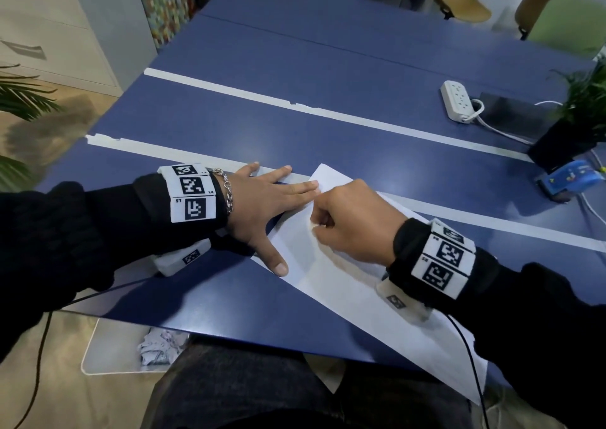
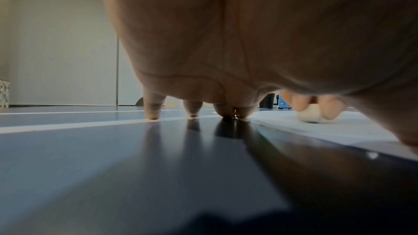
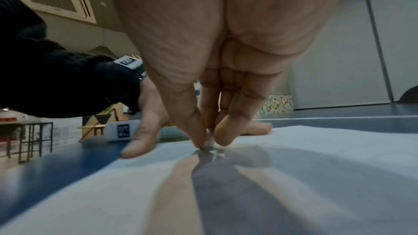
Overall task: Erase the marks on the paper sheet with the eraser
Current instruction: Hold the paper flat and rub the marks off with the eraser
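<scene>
Head view: right hand (image 1: 354, 222) pinches white eraser (image 2: 311, 115) down on paper sheet (image 1: 344, 284), near table's (image 1: 229, 117) front edge | left hand (image 1: 262, 212) flat, fingers spread, pinning sheet's left edge | marks not visible; erasing seemingly under way, remainder unclear.

Smooth blue bench (image 1: 295, 127) with a soft sheen, matt white paper sheet (image 1: 344, 284), pale rubbery eraser (image 2: 311, 113), shiny metal chain bracelet (image 1: 227, 190), black knitted sleeves (image 1: 65, 231)
</scene>
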Tool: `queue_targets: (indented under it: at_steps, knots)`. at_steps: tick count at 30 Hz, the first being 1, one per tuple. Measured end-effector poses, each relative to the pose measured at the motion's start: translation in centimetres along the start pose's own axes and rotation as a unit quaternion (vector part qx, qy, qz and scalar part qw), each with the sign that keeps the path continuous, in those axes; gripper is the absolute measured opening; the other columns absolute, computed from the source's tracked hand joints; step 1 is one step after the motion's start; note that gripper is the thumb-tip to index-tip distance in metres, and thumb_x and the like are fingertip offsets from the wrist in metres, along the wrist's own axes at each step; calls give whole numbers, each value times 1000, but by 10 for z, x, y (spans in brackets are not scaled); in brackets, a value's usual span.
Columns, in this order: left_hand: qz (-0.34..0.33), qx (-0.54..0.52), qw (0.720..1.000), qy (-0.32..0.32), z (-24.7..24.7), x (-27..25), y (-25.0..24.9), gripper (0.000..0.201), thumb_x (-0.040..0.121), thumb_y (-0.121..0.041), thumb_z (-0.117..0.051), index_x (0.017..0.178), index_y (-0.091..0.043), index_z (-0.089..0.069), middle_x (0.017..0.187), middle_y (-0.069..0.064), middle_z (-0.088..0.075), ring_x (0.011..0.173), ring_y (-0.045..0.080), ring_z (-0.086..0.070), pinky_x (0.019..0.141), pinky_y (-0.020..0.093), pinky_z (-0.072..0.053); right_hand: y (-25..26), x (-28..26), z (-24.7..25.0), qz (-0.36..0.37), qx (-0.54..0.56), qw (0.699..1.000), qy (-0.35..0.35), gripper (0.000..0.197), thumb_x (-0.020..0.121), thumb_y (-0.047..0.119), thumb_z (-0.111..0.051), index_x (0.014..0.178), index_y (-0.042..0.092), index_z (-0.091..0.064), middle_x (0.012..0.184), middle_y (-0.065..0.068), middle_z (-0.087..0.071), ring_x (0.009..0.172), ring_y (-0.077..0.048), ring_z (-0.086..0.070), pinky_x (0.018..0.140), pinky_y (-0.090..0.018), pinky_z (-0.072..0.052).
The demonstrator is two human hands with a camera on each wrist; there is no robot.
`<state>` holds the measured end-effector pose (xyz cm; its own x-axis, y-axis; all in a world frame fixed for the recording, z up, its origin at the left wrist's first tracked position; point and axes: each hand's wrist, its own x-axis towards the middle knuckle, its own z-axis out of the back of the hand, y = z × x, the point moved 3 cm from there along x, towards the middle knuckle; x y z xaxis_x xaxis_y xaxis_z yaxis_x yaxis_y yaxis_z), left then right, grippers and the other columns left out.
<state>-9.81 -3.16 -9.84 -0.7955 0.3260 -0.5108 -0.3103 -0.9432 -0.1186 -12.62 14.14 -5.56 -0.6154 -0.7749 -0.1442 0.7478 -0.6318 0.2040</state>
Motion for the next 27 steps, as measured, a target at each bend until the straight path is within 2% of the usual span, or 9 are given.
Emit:
queue_targets:
  at_steps: [4, 9, 14, 19, 24, 27]
  knots:
    - [0, 4, 1000, -2, -1, 1, 1, 149, 54, -102, -61, 160, -42, 25, 166, -29, 26, 159, 21, 21, 124, 67, 6, 7, -6, -2, 26, 14, 999, 37, 8, 86, 25, -65, 84, 23, -72, 77, 8, -72, 74, -13, -62, 73, -33, -54]
    - [-2, 0, 1000, -3, -1, 1, 1, 150, 54, -103, -59, 161, -40, 25, 166, -29, 27, 159, 21, 21, 124, 68, 6, -6, 4, 1, -7, 28, 999, -15, 7, 85, 24, -65, 81, 22, -70, 74, 7, -71, 74, -15, -63, 76, -36, -55]
    - [4, 7, 1000, 2, 0, 1, 0, 151, 55, -102, -61, 160, -39, 26, 166, -29, 28, 159, 20, 22, 125, 68, 4, 3, -6, -3, 31, 47, 997, 49, 8, 85, 32, -70, 87, 25, -75, 75, 15, -72, 71, -4, -61, 74, -22, -52]
    - [3, 5, 1000, -1, -1, 0, 0, 149, 56, -102, -61, 160, -40, 26, 165, -30, 28, 159, 20, 22, 125, 68, 4, -11, 3, 1, -5, 29, 999, -14, 6, 85, 26, -67, 83, 23, -73, 76, 9, -72, 74, -12, -64, 76, -33, -55]
    - [7, 7, 1000, 1, 0, 0, -1, 147, 57, -100, -63, 161, -42, 25, 166, -29, 28, 159, 20, 22, 125, 66, 6, 7, -10, -6, 53, 36, 997, 51, 10, 86, 32, -68, 89, 26, -75, 81, 14, -74, 72, -4, -59, 74, -21, -50]
    - [-1, 7, 1000, 2, -1, 1, -1, 147, 57, -101, -61, 160, -41, 26, 165, -29, 29, 159, 20, 22, 124, 67, 6, -4, -1, 0, 23, 38, 999, 15, 6, 86, 28, -69, 84, 25, -73, 72, 14, -69, 69, -5, -57, 73, -24, -50]
